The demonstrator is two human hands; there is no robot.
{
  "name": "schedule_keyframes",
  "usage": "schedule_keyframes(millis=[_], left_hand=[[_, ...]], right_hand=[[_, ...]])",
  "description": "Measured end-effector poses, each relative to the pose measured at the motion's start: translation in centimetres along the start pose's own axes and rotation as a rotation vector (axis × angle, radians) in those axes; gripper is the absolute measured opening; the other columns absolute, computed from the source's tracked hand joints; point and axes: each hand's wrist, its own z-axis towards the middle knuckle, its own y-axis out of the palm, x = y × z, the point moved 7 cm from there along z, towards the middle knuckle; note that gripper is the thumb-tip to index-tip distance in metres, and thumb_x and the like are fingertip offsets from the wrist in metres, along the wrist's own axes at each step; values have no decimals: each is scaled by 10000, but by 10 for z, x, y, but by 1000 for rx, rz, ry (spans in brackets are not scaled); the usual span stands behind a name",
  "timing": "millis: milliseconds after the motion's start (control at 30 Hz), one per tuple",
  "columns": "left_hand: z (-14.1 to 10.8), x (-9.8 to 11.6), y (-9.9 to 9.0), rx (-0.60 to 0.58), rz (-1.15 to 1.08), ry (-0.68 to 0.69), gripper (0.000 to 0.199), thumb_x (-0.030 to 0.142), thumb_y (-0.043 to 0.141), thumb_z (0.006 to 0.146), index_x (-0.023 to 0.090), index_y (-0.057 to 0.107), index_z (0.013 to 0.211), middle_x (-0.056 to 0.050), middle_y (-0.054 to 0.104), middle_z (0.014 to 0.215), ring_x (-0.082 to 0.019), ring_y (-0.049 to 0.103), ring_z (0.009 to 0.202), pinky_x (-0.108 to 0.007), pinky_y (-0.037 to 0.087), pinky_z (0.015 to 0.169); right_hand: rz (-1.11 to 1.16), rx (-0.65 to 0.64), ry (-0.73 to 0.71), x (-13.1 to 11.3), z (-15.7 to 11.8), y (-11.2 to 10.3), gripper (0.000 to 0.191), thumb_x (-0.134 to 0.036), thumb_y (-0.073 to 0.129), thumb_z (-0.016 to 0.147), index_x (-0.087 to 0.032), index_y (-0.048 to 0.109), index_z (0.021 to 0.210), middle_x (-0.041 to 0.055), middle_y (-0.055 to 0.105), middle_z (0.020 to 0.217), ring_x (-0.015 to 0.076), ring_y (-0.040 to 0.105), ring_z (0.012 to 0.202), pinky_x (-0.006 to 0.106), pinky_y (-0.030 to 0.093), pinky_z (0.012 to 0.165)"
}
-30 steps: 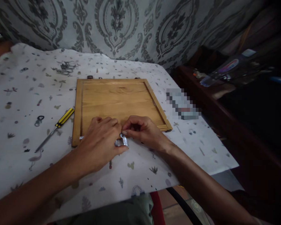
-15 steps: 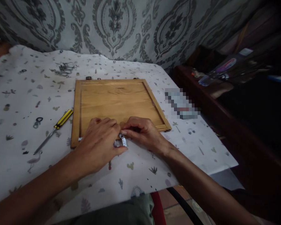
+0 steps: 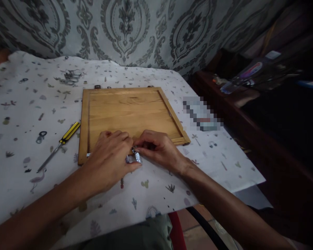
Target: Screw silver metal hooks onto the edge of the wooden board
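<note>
My left fingers [image 3: 132, 167] clamp a metal fitting [image 3: 138, 158] at the wooden panel [image 3: 130, 111]; my right fingers [image 3: 145, 151] pinch together against it. The bottle [image 3: 231, 84]'s label [image 3: 253, 70] is unreadable.

Over to the table [image 3: 216, 168], draped in a white printed cloth [image 3: 15, 139]: carrying a framed wooden panel [image 3: 127, 113], laid flat in the middle! Bearing a yellow-and-black screwdriver [image 3: 60, 142] just left of it, metal pieces [image 3: 71, 77] farther back, a pixelated object [image 3: 202, 114] off right.
</note>
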Motion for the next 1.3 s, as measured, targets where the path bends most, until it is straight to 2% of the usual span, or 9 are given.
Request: schedule_keyframes(millis=[600, 733, 967, 1300], left_hand=[[-2, 1, 0, 29, -9, 18, 199, 368, 732, 865, 183, 659, 866, -41, 627, 880, -301, 623, 958, -472, 458, 890], [-1, 1, 0, -7, -3, -1, 210, 370, 747, 860, 179, 662, 878, -41, 626, 878, -305, 622, 967, -478, 456, 903], [1, 2, -1, -20, 4, 0, 219, 384, 744, 872, 179, 668, 878, -44, 634, 880, -299, 624, 949, -480, 456, 901], [0, 0, -1, -18, -4, -7, 232, 386, 763, 873, 170, 677, 881, -35, 620, 877, -292, 615, 955, -469, 442, 907]], right_hand=[[-66, 7, 24, 3, 0, 2, 105, -174, 717, 893, -178, 661, 804, -31, 596, 735, 94, 533, 663, 261, 417, 643], [-29, -3, 74, 6, 0, 3, 63, -212, 724, 890, -176, 679, 868, -21, 619, 757, 97, 533, 655, 258, 426, 623], [-77, 12, -24, -1, 0, 2, 47, -174, 687, 922, -170, 724, 894, -6, 625, 784, 105, 564, 701, 255, 434, 653], [-53, 15, 0, 3, 0, 0, 21, -154, 724, 904, -163, 721, 886, -28, 614, 745, 92, 543, 659, 241, 429, 639]])
